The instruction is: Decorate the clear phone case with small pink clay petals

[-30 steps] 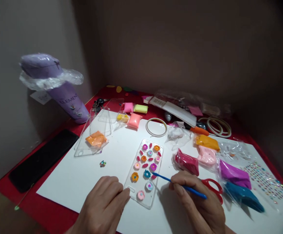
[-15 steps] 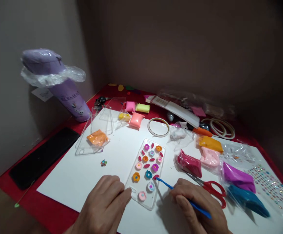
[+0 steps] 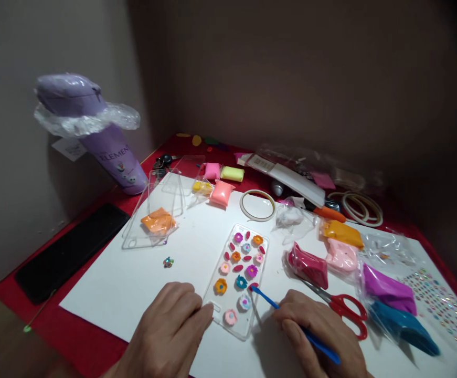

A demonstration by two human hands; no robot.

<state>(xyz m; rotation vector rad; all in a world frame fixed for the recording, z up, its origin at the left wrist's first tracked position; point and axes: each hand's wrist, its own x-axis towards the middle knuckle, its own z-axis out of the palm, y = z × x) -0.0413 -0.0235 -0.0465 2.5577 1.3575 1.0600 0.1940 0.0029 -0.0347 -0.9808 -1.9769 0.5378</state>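
A clear phone case (image 3: 236,281) lies on white paper (image 3: 141,278), dotted with small coloured clay flowers and red leaf shapes. My left hand (image 3: 169,331) rests palm down, its fingers pressed together against the case's lower left edge. My right hand (image 3: 320,336) is closed on a thin blue tool (image 3: 291,323). The tool's tip sits at the case's right edge beside a red leaf piece.
Packets of clay in pink (image 3: 307,265), orange (image 3: 342,232), purple (image 3: 388,289) and blue (image 3: 403,325) lie right, with red scissors (image 3: 344,310) and a gem sticker sheet (image 3: 438,302). Tape rings (image 3: 257,205), more clear cases (image 3: 155,215), a purple tube (image 3: 94,136) and a black slab (image 3: 68,252) sit behind and left.
The blue tool's tip moved from the teal flower down and right to the case's right edge. My left hand has stayed on the case's corner. The view shifted slightly.
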